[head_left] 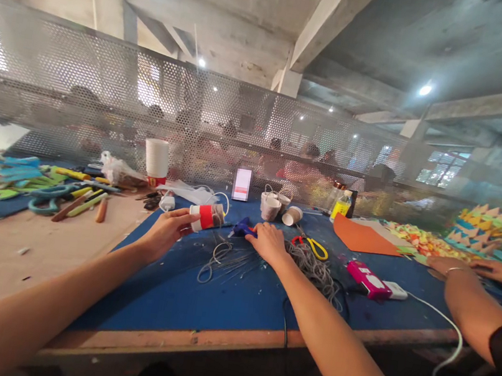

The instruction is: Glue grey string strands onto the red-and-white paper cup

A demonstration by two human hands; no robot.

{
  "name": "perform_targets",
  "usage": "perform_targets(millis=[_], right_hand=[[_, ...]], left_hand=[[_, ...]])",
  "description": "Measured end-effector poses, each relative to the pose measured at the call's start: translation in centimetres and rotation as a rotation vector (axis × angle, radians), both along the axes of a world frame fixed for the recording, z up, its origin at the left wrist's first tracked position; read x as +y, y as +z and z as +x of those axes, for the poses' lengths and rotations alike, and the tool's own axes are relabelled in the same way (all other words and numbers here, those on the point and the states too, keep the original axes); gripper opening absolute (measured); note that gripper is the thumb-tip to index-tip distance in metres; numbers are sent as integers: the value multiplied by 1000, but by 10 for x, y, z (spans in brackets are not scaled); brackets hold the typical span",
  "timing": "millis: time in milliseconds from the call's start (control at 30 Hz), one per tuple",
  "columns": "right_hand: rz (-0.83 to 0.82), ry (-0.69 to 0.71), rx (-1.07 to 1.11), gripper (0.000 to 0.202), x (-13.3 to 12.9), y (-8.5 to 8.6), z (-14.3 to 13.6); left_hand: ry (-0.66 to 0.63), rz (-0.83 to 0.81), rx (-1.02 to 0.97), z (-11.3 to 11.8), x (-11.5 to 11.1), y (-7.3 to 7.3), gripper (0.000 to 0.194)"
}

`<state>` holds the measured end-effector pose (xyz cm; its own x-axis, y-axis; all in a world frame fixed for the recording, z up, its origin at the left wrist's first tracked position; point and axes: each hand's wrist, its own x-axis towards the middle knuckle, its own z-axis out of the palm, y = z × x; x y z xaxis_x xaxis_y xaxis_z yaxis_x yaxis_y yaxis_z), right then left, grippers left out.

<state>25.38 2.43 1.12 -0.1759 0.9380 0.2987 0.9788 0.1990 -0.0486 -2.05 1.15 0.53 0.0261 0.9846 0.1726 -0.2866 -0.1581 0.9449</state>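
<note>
My left hand (pixel 170 230) grips a paper cup (pixel 205 216) that lies tipped sideways. The cup is white with a red band, and grey cord covers its end on the right. My right hand (pixel 270 242) is closed on a blue glue gun (pixel 242 227), whose nose points left towards the cup; its handle is hidden under my fingers. Loose grey cord (pixel 314 270) lies in a tangle beside my right wrist, with more strands spread between my hands. Yellow-handled scissors (pixel 317 248) rest on the tangle. Behind my right hand stand small cord-wrapped cups (pixel 270 206), one tipped over (pixel 292 216).
At left are stacked paper cups (pixel 156 158), teal scissors (pixel 47 198) and several tools. A phone (pixel 242 185) stands at the back by a perforated metal screen (pixel 224 115). Right are a yellow bottle (pixel 341 206), orange paper (pixel 361 236), a pink power bank (pixel 368 279) and another person's arm (pixel 470 302).
</note>
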Motion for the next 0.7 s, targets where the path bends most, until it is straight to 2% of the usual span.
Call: perform_targets(millis=[167,333,400,500,600,700], right_hand=[[-1,4,-43,33,0,-6,-2],[55,-55,60,30,5,-4,-4],[108,-68,206,30,8,0,-4],[165,-22,578,30,13,7,-2],[178,79,962,41,16,11,-3],[140,226,1163,47,11,15,-7]], left_hand=[[-9,16,19,0,0,-1,28],[6,15,34,-2,1,-2,26],[5,18,39,-3,1,-2,24],[-5,23,38,-3,0,-2,24],[-9,24,41,-2,-1,-1,25],[12,17,36,-1,-2,0,27]])
